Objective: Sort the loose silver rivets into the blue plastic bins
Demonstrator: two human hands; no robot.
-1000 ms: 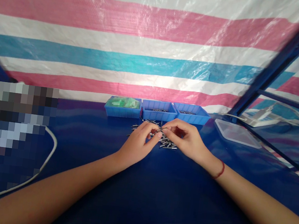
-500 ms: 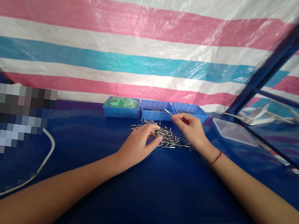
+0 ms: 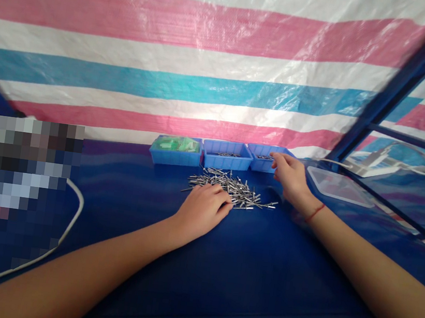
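Observation:
A loose pile of blind rivets (image 3: 245, 190), thin metal pins with thicker ends, lies on the blue table. My left hand (image 3: 203, 207) rests palm down at the pile's near left side, fingers bent into it and thumb drawn in close to them. Whatever is between those fingertips is hidden. Over the front of the right blue bin (image 3: 262, 164) is my right hand (image 3: 291, 177), index finger stretched out and no rivet visible in it. More rivets lie inside that bin and in the middle blue bin (image 3: 226, 162).
A third blue bin (image 3: 175, 158) at the left holds green plastic packets (image 3: 175, 143). To the right lies a clear plastic lid (image 3: 338, 186), near a power strip (image 3: 372, 162) and the blue metal frame (image 3: 380, 105). A white cable (image 3: 80, 207) curves over the table's left side.
My right hand has moved right, from before the middle bin to the right bin; the rivet in its fingertips no longer shows. My left hand's thumb and fingers have closed down at the pile.

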